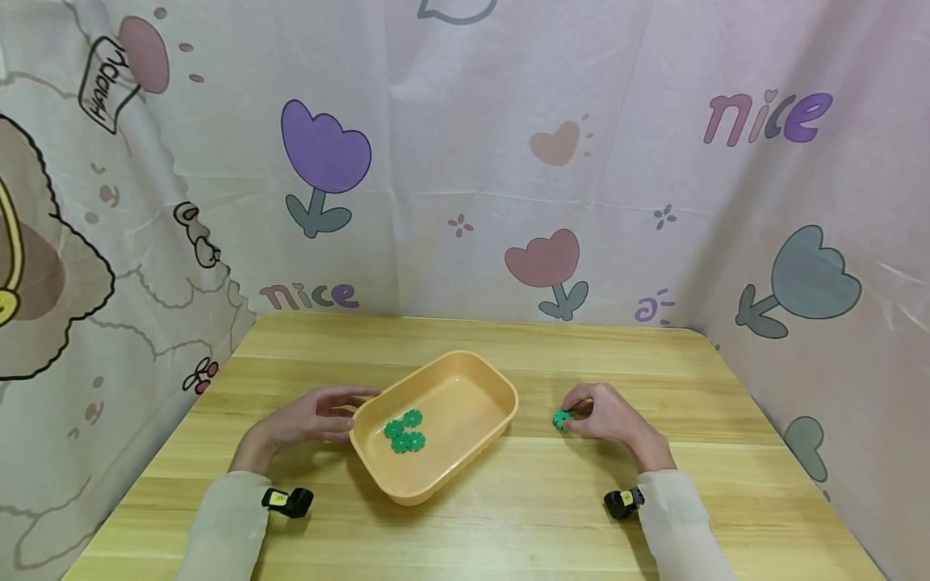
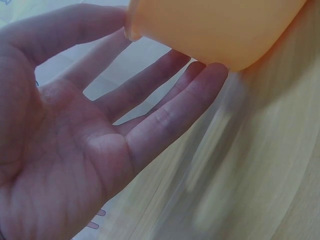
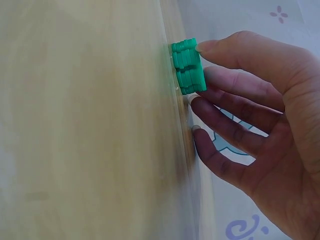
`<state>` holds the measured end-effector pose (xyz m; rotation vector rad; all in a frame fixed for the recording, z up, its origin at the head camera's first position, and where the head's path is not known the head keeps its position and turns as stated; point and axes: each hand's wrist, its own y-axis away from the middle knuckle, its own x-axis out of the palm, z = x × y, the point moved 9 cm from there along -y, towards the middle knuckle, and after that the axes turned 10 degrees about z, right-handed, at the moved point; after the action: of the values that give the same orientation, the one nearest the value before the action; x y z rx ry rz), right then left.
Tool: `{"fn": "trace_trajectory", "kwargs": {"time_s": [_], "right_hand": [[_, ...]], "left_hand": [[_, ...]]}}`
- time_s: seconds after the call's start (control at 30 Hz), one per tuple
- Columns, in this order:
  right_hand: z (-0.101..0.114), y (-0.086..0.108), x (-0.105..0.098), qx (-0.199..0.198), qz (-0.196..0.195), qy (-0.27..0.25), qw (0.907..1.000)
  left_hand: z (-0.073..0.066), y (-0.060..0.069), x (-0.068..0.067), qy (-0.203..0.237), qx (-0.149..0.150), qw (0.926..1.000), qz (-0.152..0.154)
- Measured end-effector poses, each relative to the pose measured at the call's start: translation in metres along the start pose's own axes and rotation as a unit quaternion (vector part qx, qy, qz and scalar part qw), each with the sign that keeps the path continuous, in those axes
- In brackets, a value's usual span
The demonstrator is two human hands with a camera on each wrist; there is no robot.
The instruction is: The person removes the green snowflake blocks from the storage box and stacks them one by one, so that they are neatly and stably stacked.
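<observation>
A yellow-orange plastic basket (image 1: 465,436) stands at a slant on the table, with several green flower-shaped pieces (image 1: 404,442) lying in its left part. My left hand (image 1: 312,420) touches the basket's left end; in the left wrist view the fingers of the left hand (image 2: 115,100) are nearly straight, their tips against the basket wall (image 2: 210,30). To the right of the basket, my right hand (image 1: 610,415) pinches green pieces (image 1: 562,419) at the tabletop. The right wrist view has these green pieces (image 3: 188,67) stacked at the thumb and fingertips of the right hand (image 3: 250,105).
The wooden table (image 1: 523,500) reaches back to a patterned curtain (image 1: 450,161) with flowers and lettering. Black wrist cameras sit on both wrists, the left one (image 1: 289,502) near the table's front left and the right one (image 1: 623,503) at the front right.
</observation>
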<state>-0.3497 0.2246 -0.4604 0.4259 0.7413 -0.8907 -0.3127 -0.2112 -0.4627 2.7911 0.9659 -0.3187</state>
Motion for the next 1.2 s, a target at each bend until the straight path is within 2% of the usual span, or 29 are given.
{"fn": "trace_trajectory", "kwargs": {"time_s": [0.3, 0.47, 0.77, 1.0, 1.2], "right_hand": [[0.001, 0.002, -0.003, 0.020, -0.004, -0.003, 0.9998], [0.010, 0.001, -0.006, 0.023, -0.018, 0.002, 0.9996], [0.062, -0.012, -0.007, -0.051, -0.037, 0.007, 0.9980], [0.108, -0.038, 0.007, -0.105, -0.005, 0.003, 0.9944], [0.134, -0.060, 0.026, -0.127, 0.029, 0.000, 0.9915]], "left_hand": [[-0.002, 0.000, 0.001, 0.002, 0.001, 1.0000, 0.001], [-0.003, 0.000, 0.000, 0.000, 0.000, 1.0000, 0.000], [-0.003, 0.001, 0.002, -0.001, 0.002, 1.0000, 0.001], [-0.003, 0.001, 0.003, 0.006, 0.001, 1.0000, 0.001], [-0.002, 0.000, 0.001, 0.009, -0.001, 1.0000, 0.004]]}}
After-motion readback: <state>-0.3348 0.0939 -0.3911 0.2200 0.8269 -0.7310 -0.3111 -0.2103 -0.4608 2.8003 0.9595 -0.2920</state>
